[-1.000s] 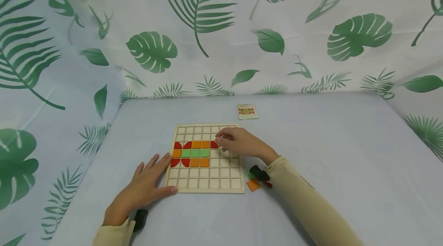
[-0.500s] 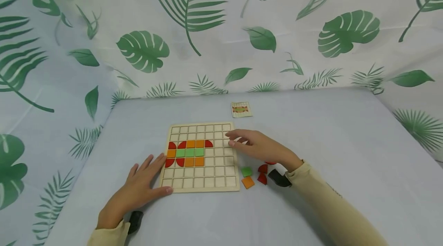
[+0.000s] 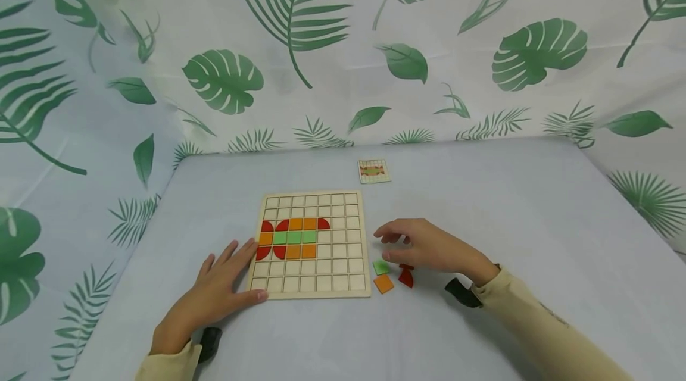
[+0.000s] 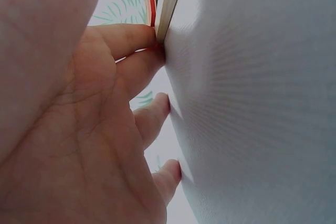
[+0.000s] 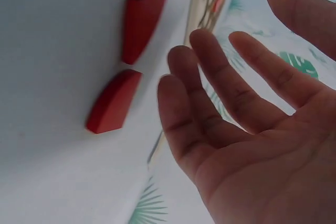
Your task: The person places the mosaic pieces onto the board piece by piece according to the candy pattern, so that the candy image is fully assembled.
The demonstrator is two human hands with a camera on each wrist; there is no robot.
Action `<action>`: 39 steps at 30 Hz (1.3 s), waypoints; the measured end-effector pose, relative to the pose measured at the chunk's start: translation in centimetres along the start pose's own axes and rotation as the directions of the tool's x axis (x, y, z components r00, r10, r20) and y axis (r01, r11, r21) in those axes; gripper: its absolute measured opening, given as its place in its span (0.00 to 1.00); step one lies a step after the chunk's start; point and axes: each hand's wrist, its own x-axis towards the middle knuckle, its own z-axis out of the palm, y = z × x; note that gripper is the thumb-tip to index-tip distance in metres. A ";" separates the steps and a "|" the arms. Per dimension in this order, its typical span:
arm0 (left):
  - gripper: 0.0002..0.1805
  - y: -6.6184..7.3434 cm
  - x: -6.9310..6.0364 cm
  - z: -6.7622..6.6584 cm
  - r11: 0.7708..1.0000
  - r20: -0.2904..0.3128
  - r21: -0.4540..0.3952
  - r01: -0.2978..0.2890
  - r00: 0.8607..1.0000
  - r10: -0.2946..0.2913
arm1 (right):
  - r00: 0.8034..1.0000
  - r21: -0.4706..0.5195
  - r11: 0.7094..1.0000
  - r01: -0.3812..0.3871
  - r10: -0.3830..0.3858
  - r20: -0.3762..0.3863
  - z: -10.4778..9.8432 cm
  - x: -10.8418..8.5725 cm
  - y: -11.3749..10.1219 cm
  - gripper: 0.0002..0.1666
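A square wooden grid board (image 3: 327,277) lies on the table, with red quarter-round, orange and green tiles set in its left and middle cells. My left hand (image 3: 220,286) rests at the board's left edge, fingers spread; in the left wrist view its fingertips touch the board's side (image 4: 170,6). Right of the board my right hand (image 3: 426,245) hovers, holding nothing, over loose tiles. Below it lie a green tile (image 3: 381,267), an orange tile (image 3: 383,283) and a red quarter-round tile (image 3: 406,278). In the right wrist view several red tiles (image 5: 114,100) lie near its relaxed fingers.
A small pattern card (image 3: 374,171) lies behind the board, showing a red, orange and green design on a grid. A leaf-printed cloth (image 3: 321,71) hangs at the back and sides of the pale table (image 3: 509,202).
My right hand has left the red quarter-round tile in the board's third row and moved right and nearer, over the loose tiles. My left hand stays at the board's edge.
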 end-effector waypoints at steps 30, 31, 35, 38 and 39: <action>0.58 -0.1 -0.1 0.0 1.000 -0.002 -0.027 0.001 1.000 -0.001 | 0.996 -0.192 0.978 0.084 -0.077 0.041 2.1 0.8 0.0 0.13; 0.58 -0.1 -0.2 0.0 1.000 -0.001 -0.030 -0.001 1.000 0.001 | 0.996 -0.177 0.981 0.082 -0.075 0.043 2.0 0.9 0.1 0.12; 0.58 0.0 -0.2 0.0 0.999 -0.003 -0.037 -0.008 1.000 0.008 | 0.997 -0.114 0.991 0.064 -0.060 0.046 1.7 1.2 0.4 0.10; 0.58 0.0 -0.1 0.0 0.999 -0.008 -0.033 -0.007 1.000 0.007 | 0.999 -0.077 0.996 0.045 -0.043 0.028 1.3 1.4 0.4 0.08; 0.58 0.0 -0.1 0.0 1.000 -0.009 -0.029 -0.007 1.000 0.006 | 0.999 -0.068 0.997 0.041 -0.039 0.018 1.2 1.6 0.4 0.08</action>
